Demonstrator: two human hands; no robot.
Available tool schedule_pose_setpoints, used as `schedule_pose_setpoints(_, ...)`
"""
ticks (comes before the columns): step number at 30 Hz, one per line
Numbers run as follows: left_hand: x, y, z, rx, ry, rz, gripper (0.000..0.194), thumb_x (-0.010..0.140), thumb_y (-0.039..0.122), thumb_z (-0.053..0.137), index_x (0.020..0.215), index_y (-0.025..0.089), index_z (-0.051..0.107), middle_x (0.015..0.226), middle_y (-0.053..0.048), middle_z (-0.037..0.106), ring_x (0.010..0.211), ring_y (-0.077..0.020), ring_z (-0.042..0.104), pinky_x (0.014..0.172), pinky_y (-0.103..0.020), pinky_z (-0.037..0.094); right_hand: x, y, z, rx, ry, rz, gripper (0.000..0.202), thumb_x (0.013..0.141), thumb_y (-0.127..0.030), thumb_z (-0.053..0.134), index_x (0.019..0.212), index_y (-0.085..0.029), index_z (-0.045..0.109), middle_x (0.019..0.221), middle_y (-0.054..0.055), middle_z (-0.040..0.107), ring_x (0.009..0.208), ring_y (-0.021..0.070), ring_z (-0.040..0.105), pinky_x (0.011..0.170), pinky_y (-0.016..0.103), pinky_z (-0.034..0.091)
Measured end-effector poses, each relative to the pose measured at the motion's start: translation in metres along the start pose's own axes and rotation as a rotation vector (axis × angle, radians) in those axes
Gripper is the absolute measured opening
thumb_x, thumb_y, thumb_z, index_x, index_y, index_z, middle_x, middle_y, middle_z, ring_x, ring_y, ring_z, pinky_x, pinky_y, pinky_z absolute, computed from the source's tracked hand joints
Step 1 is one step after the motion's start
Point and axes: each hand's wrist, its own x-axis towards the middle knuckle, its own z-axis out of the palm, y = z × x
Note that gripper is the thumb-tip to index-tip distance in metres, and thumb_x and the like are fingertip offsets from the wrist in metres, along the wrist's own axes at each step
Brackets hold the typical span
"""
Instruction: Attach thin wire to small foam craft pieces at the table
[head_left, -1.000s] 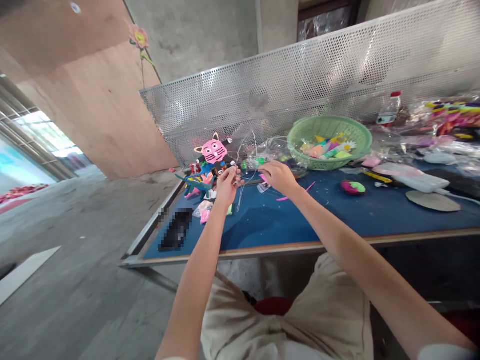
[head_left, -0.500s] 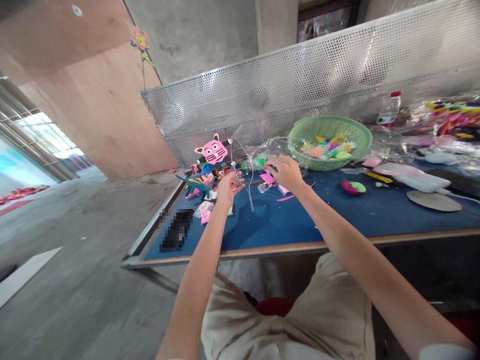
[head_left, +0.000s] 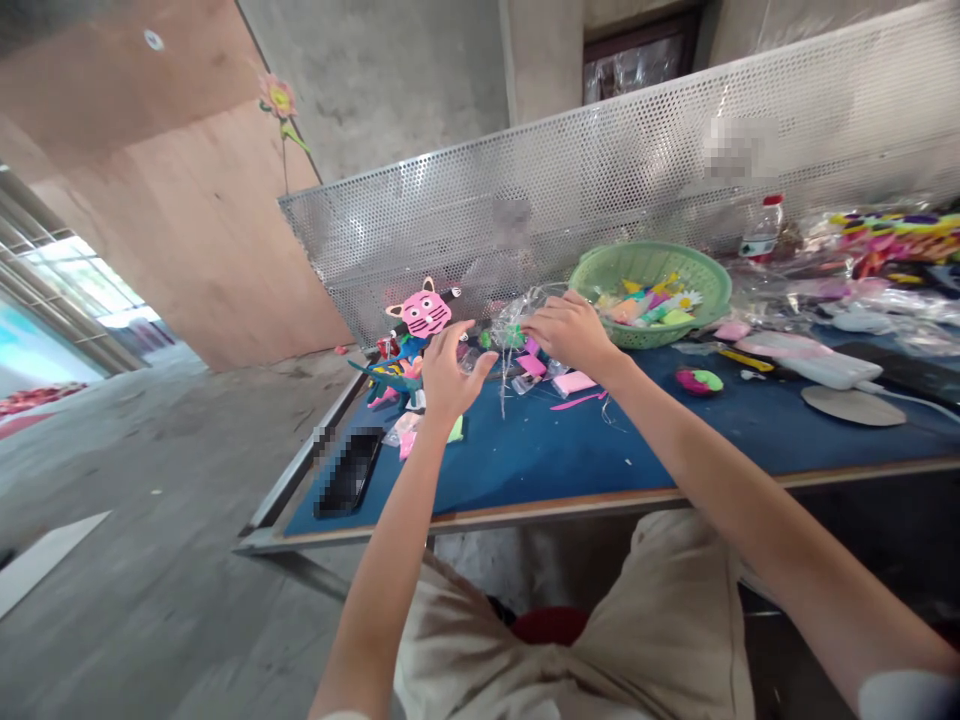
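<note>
My left hand [head_left: 452,375] is raised above the blue table, thumb and fingers apart, with nothing seen between them. Just behind it stands a pink cat-face figure [head_left: 421,312] with black whiskers, among colourful clay-like pieces. My right hand [head_left: 571,330] is closed, fingertips pinched on thin clear strands [head_left: 503,388] that loop and hang toward the left; whether they are thread or strips of film I cannot tell. Pink packets [head_left: 534,364] and a thin pink strip [head_left: 574,402] lie below my right hand. Its fingertips partly cover small green pieces [head_left: 514,335].
A green plastic basket [head_left: 716,300] of colourful pieces stands to the right, near a bottle [head_left: 763,232] and plastic bags. A pink-and-green lump [head_left: 699,382] and a white device with a cord [head_left: 814,358] lie nearer. A black phone [head_left: 349,475] rests at the left edge.
My left hand has turned more upright, its thumb spreading away from its fingers. The clear strands have left the left hand's side and now bunch by my right hand. The view has shifted slightly.
</note>
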Motion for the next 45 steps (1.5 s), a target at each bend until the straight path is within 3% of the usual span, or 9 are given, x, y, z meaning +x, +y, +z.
schedule_pose_setpoints(4, -0.001, 0.012, 0.015, 0.048, -0.186, -0.321, 0.063, 0.08, 0.064, 0.072, 0.126, 0.021, 0.063, 0.121, -0.013, 0.073, 0.107, -0.03, 0.069, 0.095, -0.043, 0.051, 0.018, -0.005, -0.019, -0.112, -0.133, -0.03, 0.031, 0.101, -0.024, 0.045, 0.094, -0.02, 0.074, 0.089, 0.006, 0.077, 0.085, 0.0211, 0.06, 0.082, 0.037, 0.03)
schedule_pose_setpoints(6, 0.002, 0.01, 0.021, 0.04, -0.246, -0.388, 0.054, 0.082, 0.056, 0.073, 0.122, 0.021, 0.066, 0.118, -0.012, 0.074, 0.107, -0.0301, 0.07, 0.092, -0.041, 0.052, 0.026, -0.007, -0.029, -0.156, -0.182, -0.043, 0.03, 0.101, -0.022, 0.044, 0.094, -0.019, 0.074, 0.09, 0.007, 0.076, 0.084, 0.0201, 0.06, 0.08, 0.037, 0.03)
schedule_pose_setpoints(11, 0.017, -0.006, 0.024, -0.103, -0.33, -0.354, 0.016, 0.094, 0.031, 0.059, 0.1, 0.023, 0.072, 0.096, -0.004, 0.078, 0.086, -0.0206, 0.073, 0.078, -0.03, 0.052, 0.044, -0.014, -0.048, -0.253, -0.423, -0.133, 0.027, 0.094, -0.013, 0.049, 0.088, -0.02, 0.073, 0.085, 0.005, 0.075, 0.075, 0.0186, 0.06, 0.07, 0.035, 0.028)
schedule_pose_setpoints(16, 0.026, -0.026, 0.028, -0.276, -0.45, -0.379, 0.024, 0.092, 0.037, 0.06, 0.086, 0.017, 0.072, 0.082, -0.005, 0.076, 0.061, -0.0153, 0.064, 0.061, -0.027, 0.046, 0.068, -0.019, -0.058, -0.339, -0.517, -0.328, 0.025, 0.092, -0.013, 0.052, 0.089, -0.019, 0.075, 0.086, 0.007, 0.075, 0.083, 0.0194, 0.062, 0.077, 0.035, 0.029)
schedule_pose_setpoints(21, 0.026, -0.033, 0.033, -0.432, -0.426, -0.336, 0.034, 0.085, 0.049, 0.069, 0.095, 0.018, 0.078, 0.092, -0.007, 0.079, 0.079, -0.0201, 0.069, 0.073, -0.03, 0.05, 0.091, -0.012, -0.055, -0.286, -0.598, -0.413, 0.022, 0.091, -0.02, 0.057, 0.095, -0.023, 0.078, 0.081, 0.004, 0.075, 0.081, 0.0176, 0.061, 0.08, 0.035, 0.029)
schedule_pose_setpoints(28, 0.021, -0.028, 0.031, -0.511, -0.436, -0.365, 0.028, 0.082, 0.045, 0.074, 0.088, 0.019, 0.08, 0.089, -0.008, 0.079, 0.084, -0.0225, 0.073, 0.079, -0.033, 0.056, 0.095, 0.006, -0.037, -0.159, -0.549, -0.528, 0.021, 0.09, -0.015, 0.062, 0.091, -0.027, 0.079, 0.085, 0.0, 0.075, 0.082, 0.0174, 0.057, 0.082, 0.035, 0.03)
schedule_pose_setpoints(34, 0.019, -0.025, 0.03, -0.431, -0.517, -0.236, 0.027, 0.091, 0.044, 0.065, 0.092, 0.02, 0.078, 0.094, -0.008, 0.079, 0.091, -0.023, 0.074, 0.081, -0.033, 0.057, 0.087, 0.0, -0.025, -0.107, -0.515, -0.643, 0.022, 0.093, -0.015, 0.06, 0.084, -0.026, 0.077, 0.084, 0.001, 0.073, 0.095, 0.0192, 0.058, 0.083, 0.035, 0.031)
schedule_pose_setpoints(40, 0.009, -0.017, 0.033, -0.556, -0.553, -0.284, 0.042, 0.094, 0.056, 0.057, 0.093, 0.016, 0.071, 0.094, -0.01, 0.078, 0.064, -0.018, 0.072, 0.055, -0.026, 0.052, 0.082, -0.006, -0.026, 0.011, -0.512, -0.625, 0.02, 0.094, -0.02, 0.061, 0.078, -0.025, 0.072, 0.085, 0.001, 0.073, 0.1, 0.0192, 0.056, 0.085, 0.034, 0.034)
schedule_pose_setpoints(45, 0.005, -0.02, 0.038, -0.505, -0.536, -0.266, 0.037, 0.094, 0.051, 0.058, 0.091, 0.017, 0.073, 0.096, -0.008, 0.079, 0.053, -0.0134, 0.067, 0.052, -0.025, 0.048, 0.085, -0.005, -0.028, -0.024, -0.525, -0.666, 0.019, 0.097, -0.019, 0.058, 0.082, -0.022, 0.07, 0.089, 0.001, 0.072, 0.101, 0.0177, 0.057, 0.085, 0.033, 0.034)
